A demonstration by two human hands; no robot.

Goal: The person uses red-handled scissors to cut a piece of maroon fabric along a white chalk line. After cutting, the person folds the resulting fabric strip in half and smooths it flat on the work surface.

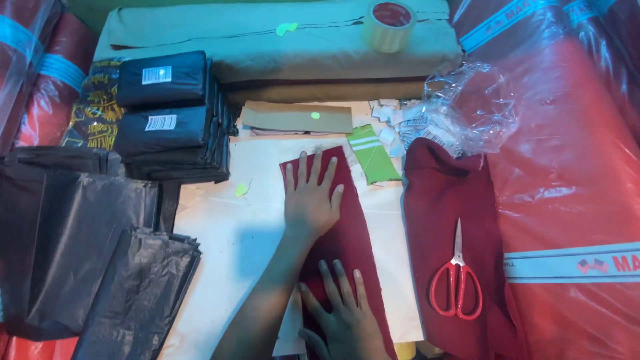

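Note:
A long maroon cloth piece [353, 233] lies on white paper [227, 233] in the middle of the view. My left hand [310, 200] rests flat on its upper part, fingers spread and pointing away from me. Lower down on the same piece, near the bottom edge of the view, my right hand [340, 313] also lies palm down with the fingers apart. Neither hand grips anything.
Red-handled scissors [457, 280] lie on a folded maroon cloth [447, 200] to the right. A green card [373, 153] and paper scraps lie beyond. Black plastic packets [167, 113] and black bags [80, 233] fill the left. A tape roll [390, 25] sits on stacked fabric at the back.

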